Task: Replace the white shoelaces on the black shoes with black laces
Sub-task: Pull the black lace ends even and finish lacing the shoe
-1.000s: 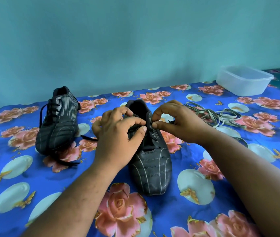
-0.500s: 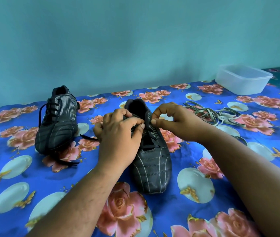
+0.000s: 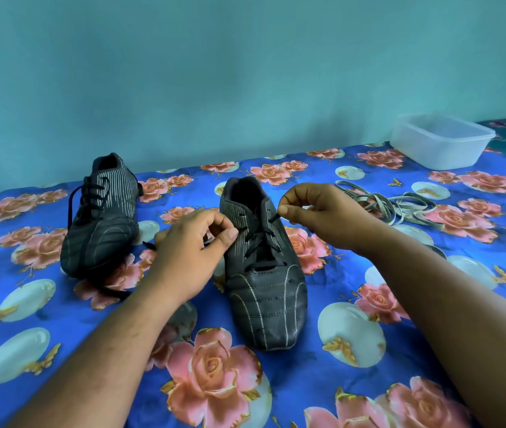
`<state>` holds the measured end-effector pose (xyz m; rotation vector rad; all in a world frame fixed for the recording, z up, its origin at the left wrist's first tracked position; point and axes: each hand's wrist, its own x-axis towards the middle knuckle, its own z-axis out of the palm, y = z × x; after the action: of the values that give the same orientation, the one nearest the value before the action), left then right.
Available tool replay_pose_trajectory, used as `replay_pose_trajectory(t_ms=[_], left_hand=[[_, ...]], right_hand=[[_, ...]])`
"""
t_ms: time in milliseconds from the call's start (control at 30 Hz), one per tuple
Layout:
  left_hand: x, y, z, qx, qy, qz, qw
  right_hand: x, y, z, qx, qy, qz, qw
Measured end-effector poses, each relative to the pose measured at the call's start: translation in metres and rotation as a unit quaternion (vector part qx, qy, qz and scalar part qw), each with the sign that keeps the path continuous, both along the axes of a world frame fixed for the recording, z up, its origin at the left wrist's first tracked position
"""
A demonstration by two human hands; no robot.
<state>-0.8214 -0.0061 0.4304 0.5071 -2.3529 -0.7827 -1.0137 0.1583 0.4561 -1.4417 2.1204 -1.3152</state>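
Shoe [image 3: 265,291] of black striped leather lies lengthwise on the flowered cloth [image 3: 322,393], toe toward the camera, heel opening away. Black lace [image 3: 261,245] crosses its eyelets. Left hand [image 3: 190,251] pinches a lace end at the shoe's left flank; right hand [image 3: 322,216] pinches the other end beside the collar. Second laced shoe [image 3: 103,217] lies left; flat white laces [image 3: 390,206] and a translucent plastic tub [image 3: 440,140] sit right.

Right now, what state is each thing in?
Near shoe: upright, partly laced in black.
Black lace: ends pinched by both hands.
Left hand: pinching lace.
Right hand: pinching lace.
Far shoe: black-laced, untied.
White laces: removed, piled loose.
Plastic container: lidless, contents not visible.
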Motion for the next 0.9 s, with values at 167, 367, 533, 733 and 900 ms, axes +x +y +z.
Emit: replay_pose_trajectory(t_ms=[167,367,533,733,900], left_hand=[[0.001,-0.003,-0.003,0.013,0.016,-0.002,1.0],[0.004,-0.011,-0.003,0.054,-0.023,-0.012,0.998],[0.006,-0.013,-0.002,0.119,-0.019,-0.054,0.991],[0.009,-0.011,-0.001,0.166,-0.004,-0.075,0.983],[0.009,-0.018,-0.001,0.012,0.006,-0.019,1.0]], right_hand=[[-0.003,0.001,-0.001,-0.002,0.019,-0.01,1.0],[-0.009,-0.001,-0.005,0.009,0.059,-0.03,0.998],[-0.01,-0.002,-0.006,0.018,0.048,-0.042,0.998],[-0.014,0.004,0.0,-0.013,0.036,-0.074,0.997],[-0.022,0.007,0.001,-0.038,0.034,-0.079,0.996]])
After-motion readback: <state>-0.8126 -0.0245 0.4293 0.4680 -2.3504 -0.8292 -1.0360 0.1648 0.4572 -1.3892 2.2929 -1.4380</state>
